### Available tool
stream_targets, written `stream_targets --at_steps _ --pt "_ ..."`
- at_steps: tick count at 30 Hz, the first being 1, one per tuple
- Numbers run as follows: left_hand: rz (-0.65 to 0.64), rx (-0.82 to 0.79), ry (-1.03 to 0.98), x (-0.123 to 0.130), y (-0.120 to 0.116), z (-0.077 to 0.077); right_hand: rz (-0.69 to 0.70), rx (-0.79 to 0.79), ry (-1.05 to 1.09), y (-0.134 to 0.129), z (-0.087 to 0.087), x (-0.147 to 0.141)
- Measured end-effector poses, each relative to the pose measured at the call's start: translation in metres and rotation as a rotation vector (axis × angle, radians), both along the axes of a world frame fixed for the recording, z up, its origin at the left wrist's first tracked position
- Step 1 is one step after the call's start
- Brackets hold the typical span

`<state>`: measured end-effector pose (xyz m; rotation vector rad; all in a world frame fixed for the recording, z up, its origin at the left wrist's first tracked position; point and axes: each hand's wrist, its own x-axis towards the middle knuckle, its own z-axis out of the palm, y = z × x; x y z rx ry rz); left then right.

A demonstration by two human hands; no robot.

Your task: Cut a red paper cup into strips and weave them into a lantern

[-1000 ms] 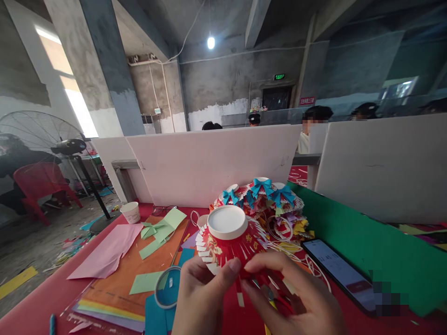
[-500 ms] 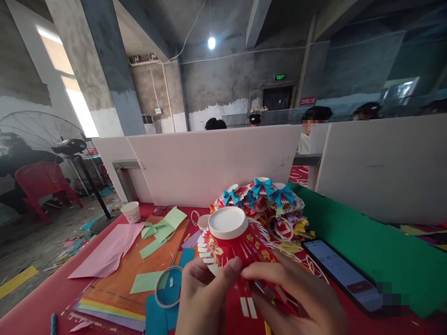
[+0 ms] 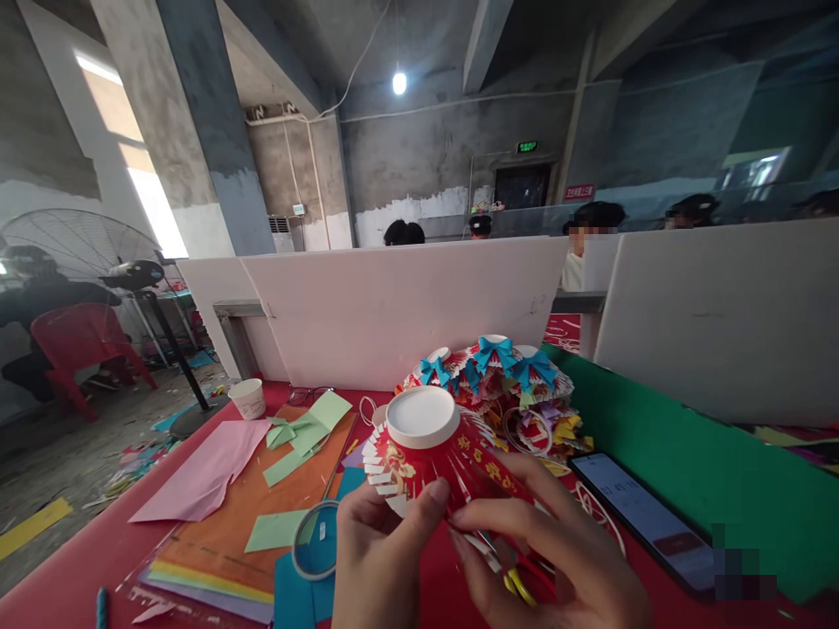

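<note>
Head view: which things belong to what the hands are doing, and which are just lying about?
In hand:
left hand
right hand
red fringed paper cup
scissors

Lying about:
phone
tape roll
finished cup pile
coloured paper sheets
white cup

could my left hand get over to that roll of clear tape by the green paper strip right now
Probably yes. The tape roll lies flat on the table just left of your left hand, with nothing between them. But that hand is pinching the red paper cup, so it would have to let go first.
</note>
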<state>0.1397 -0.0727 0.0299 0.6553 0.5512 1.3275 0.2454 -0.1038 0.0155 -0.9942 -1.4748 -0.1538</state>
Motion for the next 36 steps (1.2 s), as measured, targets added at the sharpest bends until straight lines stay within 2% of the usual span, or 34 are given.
stream_targets --at_steps 4,8,12,15,20,26,30,32,36 --pt "0.156 0.057 0.155 0.005 -0.003 -0.001 -0.032 -0.049 0.027 -0.003 -0.004 0.005" --pt "0.3 0.154 0.355 0.008 -0.007 0.0 0.002 -0.062 -0.016 -0.005 -0.005 0.015" --pt "0.177 0.212 0.379 0.004 -0.008 0.006 0.041 -0.088 0.09 -0.005 0.0 0.017" --pt "0.083 0.219 0.377 0.001 -0.007 0.007 0.048 -0.049 0.149 -0.005 0.002 0.016" --pt "0.036 0.259 0.426 -0.001 -0.007 0.004 0.007 -0.032 0.161 -0.008 0.001 0.017" --pt "0.01 0.39 0.438 -0.008 -0.004 0.0 -0.029 -0.03 0.231 -0.01 0.002 0.015" --pt "-0.095 0.498 0.54 -0.015 -0.002 0.002 -0.057 -0.011 0.263 -0.013 0.006 0.014" --pt "-0.04 0.541 0.583 -0.015 -0.002 0.004 -0.047 -0.02 0.272 -0.015 0.008 0.012" --pt "0.154 0.601 0.593 -0.011 -0.005 0.003 -0.025 -0.045 0.363 -0.016 0.012 0.008"
